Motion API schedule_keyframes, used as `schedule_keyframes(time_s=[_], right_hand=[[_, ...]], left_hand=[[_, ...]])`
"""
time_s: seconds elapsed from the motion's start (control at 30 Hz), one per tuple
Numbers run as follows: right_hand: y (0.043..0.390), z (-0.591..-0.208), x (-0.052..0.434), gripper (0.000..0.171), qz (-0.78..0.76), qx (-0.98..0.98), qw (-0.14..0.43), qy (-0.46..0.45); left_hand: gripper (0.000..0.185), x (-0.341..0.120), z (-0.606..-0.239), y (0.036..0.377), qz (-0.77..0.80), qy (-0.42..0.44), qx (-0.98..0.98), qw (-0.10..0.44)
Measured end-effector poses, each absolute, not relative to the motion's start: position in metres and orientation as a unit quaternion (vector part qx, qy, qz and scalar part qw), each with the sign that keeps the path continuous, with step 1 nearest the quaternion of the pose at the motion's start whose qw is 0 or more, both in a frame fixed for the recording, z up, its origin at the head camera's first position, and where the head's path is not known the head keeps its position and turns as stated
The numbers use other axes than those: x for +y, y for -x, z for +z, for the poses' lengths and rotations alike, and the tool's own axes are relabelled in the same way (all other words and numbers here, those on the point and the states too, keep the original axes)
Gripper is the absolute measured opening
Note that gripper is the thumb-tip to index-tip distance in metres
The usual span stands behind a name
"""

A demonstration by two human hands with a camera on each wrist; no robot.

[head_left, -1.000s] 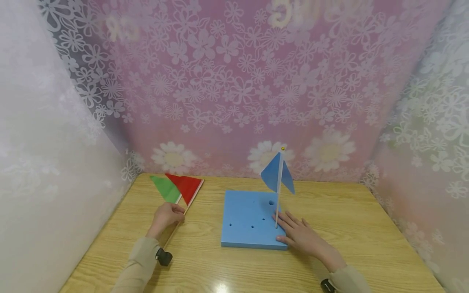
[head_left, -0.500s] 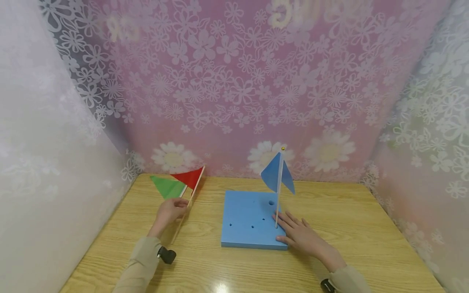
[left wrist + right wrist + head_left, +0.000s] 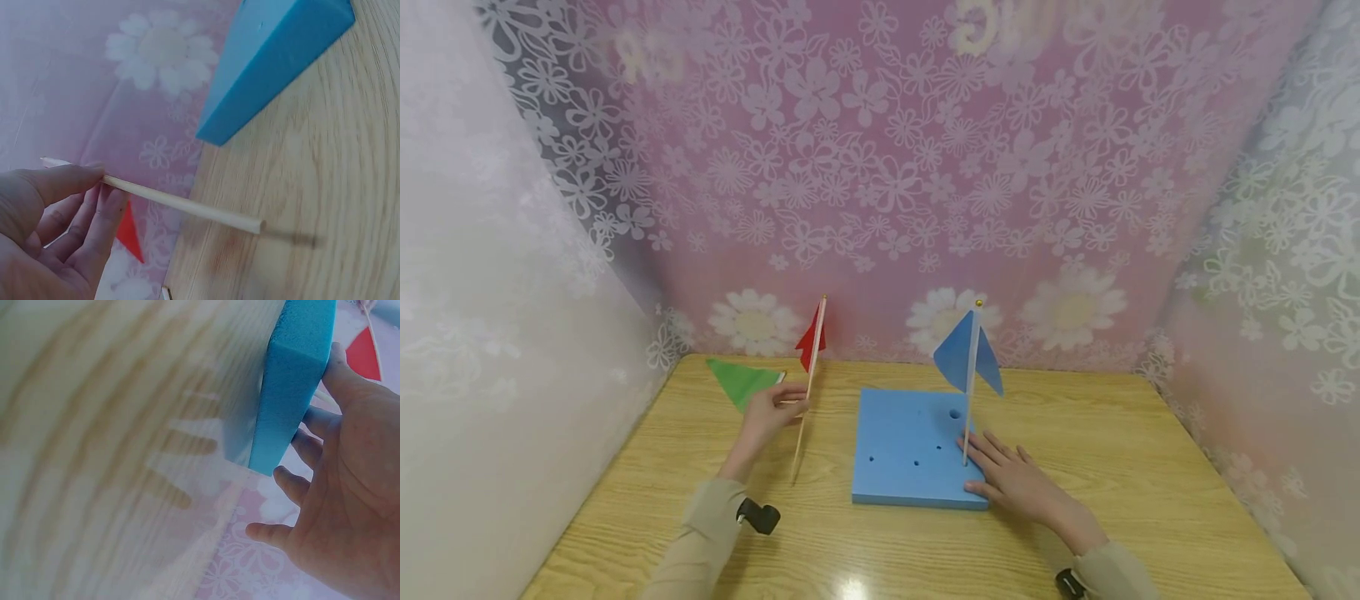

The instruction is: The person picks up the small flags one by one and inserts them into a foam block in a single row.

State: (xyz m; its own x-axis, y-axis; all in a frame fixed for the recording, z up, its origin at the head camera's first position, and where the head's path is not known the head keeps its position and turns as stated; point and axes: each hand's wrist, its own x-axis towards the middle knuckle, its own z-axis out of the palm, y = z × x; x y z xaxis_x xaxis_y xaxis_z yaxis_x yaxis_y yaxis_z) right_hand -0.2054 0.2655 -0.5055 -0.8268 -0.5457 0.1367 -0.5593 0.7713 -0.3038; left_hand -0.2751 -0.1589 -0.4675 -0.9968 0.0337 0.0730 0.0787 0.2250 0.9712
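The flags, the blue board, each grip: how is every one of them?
Red flag: tilted, held by its stick.
Green flag: lying on the table, partly hidden.
Blue flag: standing in the board.
Blue board: flat, several holes open.
Left grip: pinching the red flag's stick.
Right grip: fingers spread, resting on the board.

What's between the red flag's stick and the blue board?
Only bare wooden tabletop separates the red flag's stick from the blue board in the head view.
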Motion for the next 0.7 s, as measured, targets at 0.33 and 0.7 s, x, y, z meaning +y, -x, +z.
schedule_keyframes(time_s=[0.33,0.7], right_hand=[[0.204,-0.500,0.263,0.068,0.163,-0.942,0.010,-0.293],[0.203,-0.501,0.263,0.070,0.167,-0.944,0.009,-0.284]], left_hand=[[0.032,-0.116,-0.456,0.278,-0.667,0.079,-0.739,0.048],[0.028,-0.057,-0.448,0.277,-0.696,0.148,-0.699,0.070]])
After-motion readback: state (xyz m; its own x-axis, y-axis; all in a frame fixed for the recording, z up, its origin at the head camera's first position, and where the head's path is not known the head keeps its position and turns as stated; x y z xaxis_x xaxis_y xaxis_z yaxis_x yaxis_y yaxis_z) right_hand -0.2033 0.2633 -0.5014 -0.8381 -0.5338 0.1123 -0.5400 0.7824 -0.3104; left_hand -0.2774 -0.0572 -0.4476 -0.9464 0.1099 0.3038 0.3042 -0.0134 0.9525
